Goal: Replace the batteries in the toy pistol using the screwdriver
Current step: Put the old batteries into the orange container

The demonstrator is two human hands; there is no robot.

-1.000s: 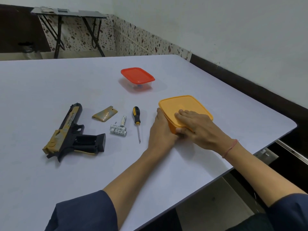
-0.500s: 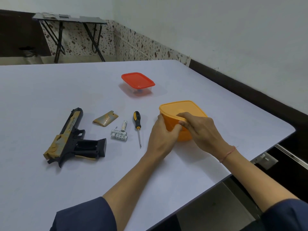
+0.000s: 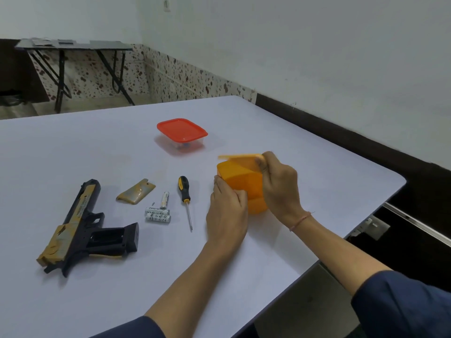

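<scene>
The right hand (image 3: 278,184) pinches the rim of the orange lid (image 3: 240,156) in its fingers (image 3: 262,162) and peels it upward; the left hand (image 3: 227,211) wraps the near side of the orange box (image 3: 241,181), fingers closed on its wall, and tilts it off the surface (image 3: 305,167). The lid looks free along its left edge, though motion blur makes it hard to tell whether the right corner has let go.

To do this well, the left hand should hold the box low and level, so that whatever lies inside does not spill when the lid pops free; a steady peel from one corner beats a jerk.

Left of the hands the screwdriver (image 3: 185,198) lies with its tip toward the person. Beside it sit three batteries (image 3: 158,212), then the grip cover (image 3: 135,192). The pistol (image 3: 83,228) lies farthest left, on its side, its grip compartment open and apparently empty. A red-lidded box (image 3: 181,135) stands farther back, shut.
</scene>
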